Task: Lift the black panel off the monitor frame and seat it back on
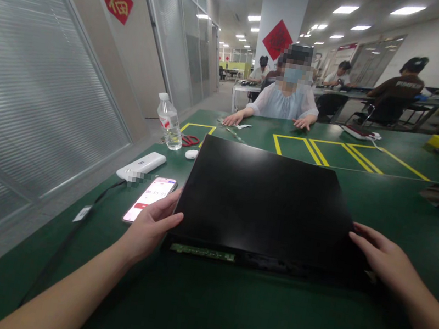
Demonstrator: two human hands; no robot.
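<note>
1. the big, flat black panel is right between the person's two hands, in front of them, over the green table. it is hard to tell if all of its underside sits on the table.
2. the left hand is clamped on the left side of the panel. its thumb lies on the near left corner, and the other fingers go behind the edge, where they are hidden.
3. the right hand is clamped on the right side of the panel. its thumb and first finger touch the edge there, and the rest of its fingers are hard to see.
4. so the panel is to the right of the left hand and to the left of the right hand, touching both. most of it reaches out past the hands, away from the person.
5. a thin green strip shows on the panel's near side, closer to the left hand.
6. a phone with a bright screen lies just beside the left hand.
7. past the phone are a white box with a black cord, a small white case, red handles and a clear bottle standing up.
8. another person sits across the table, with both hands on its far side, well apart from the panel.
</note>
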